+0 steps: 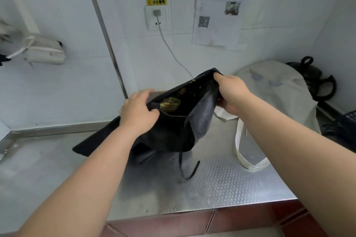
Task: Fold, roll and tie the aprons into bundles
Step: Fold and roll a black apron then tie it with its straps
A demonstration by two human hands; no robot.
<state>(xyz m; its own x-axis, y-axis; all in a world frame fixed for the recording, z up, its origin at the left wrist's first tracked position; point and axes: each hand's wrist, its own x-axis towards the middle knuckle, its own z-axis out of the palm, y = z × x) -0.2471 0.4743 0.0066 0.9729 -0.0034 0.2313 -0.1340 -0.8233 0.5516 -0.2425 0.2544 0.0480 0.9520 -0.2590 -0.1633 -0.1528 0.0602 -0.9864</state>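
Observation:
A black apron [173, 121] with a gold print hangs above the steel counter [221, 183], bunched and partly folded. My left hand [137, 112] grips its upper edge on the left, thumb over the cloth. My right hand [231, 92] pinches the far upper corner on the right, raised a little higher. A dark corner of the apron lies on the counter at the left, and a thin black strap [189, 171] dangles down onto the counter.
A cream cloth bag [273, 90] with long white straps [240, 150] lies at the right. Black items [316, 81] sit behind it in the corner. A white cable [173, 52] runs down from the wall socket. A tied pale bundle [44, 50] sits at the left.

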